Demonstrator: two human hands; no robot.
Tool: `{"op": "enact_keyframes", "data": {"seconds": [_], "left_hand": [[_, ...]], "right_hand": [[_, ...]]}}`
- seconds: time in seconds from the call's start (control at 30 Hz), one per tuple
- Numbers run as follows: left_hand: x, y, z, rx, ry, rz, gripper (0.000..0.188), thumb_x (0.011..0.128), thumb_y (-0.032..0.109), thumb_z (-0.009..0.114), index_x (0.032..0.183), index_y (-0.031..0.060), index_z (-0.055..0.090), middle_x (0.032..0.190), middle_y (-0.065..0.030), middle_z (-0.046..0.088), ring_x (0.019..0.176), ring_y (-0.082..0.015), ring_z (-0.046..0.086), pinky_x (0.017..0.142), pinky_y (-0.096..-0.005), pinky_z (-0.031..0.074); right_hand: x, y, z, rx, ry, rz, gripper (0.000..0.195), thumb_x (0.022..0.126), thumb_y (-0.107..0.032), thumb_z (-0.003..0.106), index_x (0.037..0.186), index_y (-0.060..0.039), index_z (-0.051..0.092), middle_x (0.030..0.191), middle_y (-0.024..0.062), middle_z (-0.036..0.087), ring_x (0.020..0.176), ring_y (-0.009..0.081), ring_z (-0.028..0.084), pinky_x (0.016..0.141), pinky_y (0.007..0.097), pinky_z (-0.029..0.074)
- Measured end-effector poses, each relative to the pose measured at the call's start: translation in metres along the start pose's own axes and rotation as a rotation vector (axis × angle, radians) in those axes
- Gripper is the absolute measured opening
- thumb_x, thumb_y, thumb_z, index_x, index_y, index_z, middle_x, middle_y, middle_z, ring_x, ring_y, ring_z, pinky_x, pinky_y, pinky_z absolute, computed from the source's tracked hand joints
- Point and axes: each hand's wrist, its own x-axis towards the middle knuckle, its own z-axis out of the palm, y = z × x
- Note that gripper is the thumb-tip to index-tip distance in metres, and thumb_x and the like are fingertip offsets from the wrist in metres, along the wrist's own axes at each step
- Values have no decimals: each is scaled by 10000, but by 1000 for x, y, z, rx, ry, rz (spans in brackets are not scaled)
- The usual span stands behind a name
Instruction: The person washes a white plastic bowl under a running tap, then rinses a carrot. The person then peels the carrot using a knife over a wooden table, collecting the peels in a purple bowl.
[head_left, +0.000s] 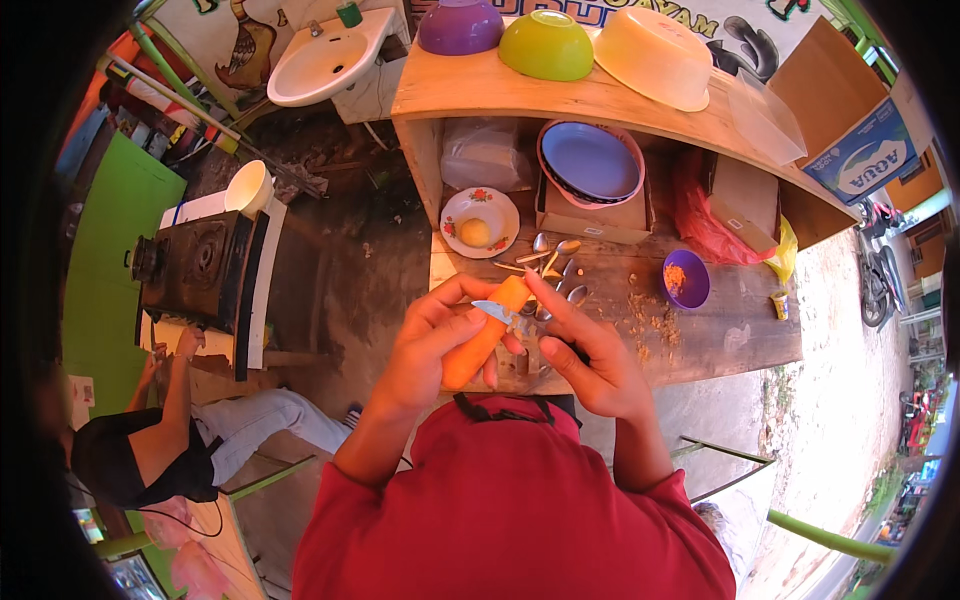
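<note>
In front of my chest, my left hand grips a peeled carrot that slants up to the right over the table's near edge. Across its upper part lies the blade of a small knife, with bits of peel clinging near it. My right hand holds the knife; its dark handle is mostly hidden in the palm. The right index finger reaches to the carrot's upper end. Several metal spoons lie on the wooden table just beyond my hands, partly covered by them.
A floral plate with a round yellow item and a purple bowl of orange shreds stand on the table. Crumbs are scattered nearby. Behind rises a wooden shelf with bowls on top. At left, a person sits beside a stove.
</note>
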Motion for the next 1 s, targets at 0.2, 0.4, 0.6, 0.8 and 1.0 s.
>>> {"op": "enact_keyframes", "data": {"seconds": [0.2, 0.4, 0.6, 0.8, 1.0], "left_hand": [[17, -15, 16, 274, -32, 110, 288, 1095, 149, 562, 1342, 2, 568, 1194, -174, 716, 990, -217, 739, 637, -290, 594], [57, -41, 35, 156, -159, -67, 323, 1079, 149, 575, 1364, -2, 565, 1185, -176, 715, 934, -220, 739, 622, -293, 592], [90, -66, 43, -171, -218, -450, 429, 1085, 198, 505, 1430, -56, 522, 1098, -215, 711, 836, -295, 740, 551, -371, 602], [105, -87, 70, -171, -210, -479, 450, 1106, 216, 492, 1459, -63, 510, 1076, -219, 708, 793, -298, 736, 552, -370, 604], [118, -85, 87, -9, -270, -338, 465, 1091, 189, 493, 1454, -102, 512, 1096, -242, 712, 776, -283, 732, 556, -340, 597]], "right_hand": [[-15, 15, -13, -144, 162, -114, 588, 1042, -43, 564, 1616, -138, 482, 830, 182, 648, 631, 228, 541, 672, 335, 482], [-61, -4, -34, -33, 272, 192, 661, 1059, -57, 556, 1682, -146, 354, 903, 155, 706, 704, 177, 554, 714, 330, 487], [-89, 6, -33, -30, 441, 95, 705, 1073, -109, 561, 1710, -135, 260, 1067, 148, 704, 859, 236, 626, 803, 372, 498], [-108, 11, -52, -152, 566, 83, 696, 1042, -65, 581, 1689, -116, 329, 798, 95, 580, 662, 169, 512, 657, 318, 440], [-108, -17, -90, 28, 405, 335, 694, 1048, -74, 564, 1685, -241, 348, 1009, 190, 733, 752, 345, 666, 720, 397, 524]]}}
